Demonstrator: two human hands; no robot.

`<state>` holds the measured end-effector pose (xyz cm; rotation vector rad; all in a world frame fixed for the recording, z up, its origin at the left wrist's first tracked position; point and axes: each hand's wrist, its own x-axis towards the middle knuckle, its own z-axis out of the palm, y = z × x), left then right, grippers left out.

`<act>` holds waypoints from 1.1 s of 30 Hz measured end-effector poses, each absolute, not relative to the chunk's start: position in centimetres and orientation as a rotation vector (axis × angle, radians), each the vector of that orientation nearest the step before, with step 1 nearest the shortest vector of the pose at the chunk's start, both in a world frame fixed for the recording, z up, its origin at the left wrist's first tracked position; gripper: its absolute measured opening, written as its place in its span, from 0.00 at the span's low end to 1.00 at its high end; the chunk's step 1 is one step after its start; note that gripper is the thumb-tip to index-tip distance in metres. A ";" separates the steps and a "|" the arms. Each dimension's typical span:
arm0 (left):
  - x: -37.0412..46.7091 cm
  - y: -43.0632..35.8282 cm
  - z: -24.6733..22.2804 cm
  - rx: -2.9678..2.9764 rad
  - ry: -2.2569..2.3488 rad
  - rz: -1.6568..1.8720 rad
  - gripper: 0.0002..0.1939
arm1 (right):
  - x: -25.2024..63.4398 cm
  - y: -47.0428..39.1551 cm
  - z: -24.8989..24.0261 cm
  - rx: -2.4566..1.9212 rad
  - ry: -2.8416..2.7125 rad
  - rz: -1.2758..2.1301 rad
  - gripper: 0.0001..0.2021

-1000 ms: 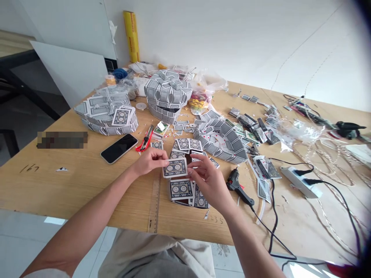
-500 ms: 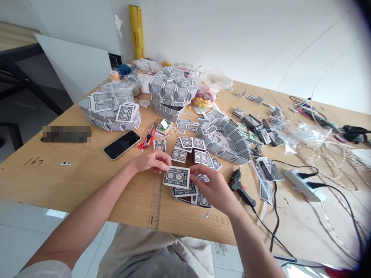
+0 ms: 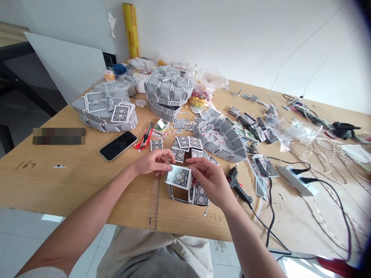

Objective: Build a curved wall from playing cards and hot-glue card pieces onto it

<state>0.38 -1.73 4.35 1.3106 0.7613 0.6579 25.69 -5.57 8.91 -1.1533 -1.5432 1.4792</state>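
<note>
"Which step was that?"

"I had both ends of a playing card (image 3: 178, 177) pinched, left hand (image 3: 152, 161) and right hand (image 3: 211, 178) near each other, over the open card structure (image 3: 201, 195)."

"The next move?"

"I judged it called for a level grip (glue gun (image 3: 240, 187) nearby, on my right)."

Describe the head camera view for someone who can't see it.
Two bare hands, left and right, hold a patterned playing card above a wooden table, among card-built boxes, a phone and a glue gun.
</note>
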 end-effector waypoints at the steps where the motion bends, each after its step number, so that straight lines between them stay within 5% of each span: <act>1: 0.4 -1.7 4.4 1.329 0.768 0.648 0.16 | 25.6 -5.6 8.9 -1.140 -1.538 1.486 0.17; 13: 0.1 -1.4 3.9 1.322 0.773 0.688 0.15 | 31.6 -4.8 10.6 -1.367 -2.346 0.962 0.11; 25: 0.2 -1.1 3.1 1.243 0.730 0.669 0.15 | 32.3 -1.4 9.5 -1.058 -2.208 1.688 0.19; 33: 0.5 -1.3 3.0 1.234 0.693 0.651 0.16 | 31.1 -1.6 8.4 -1.156 -1.809 1.720 0.19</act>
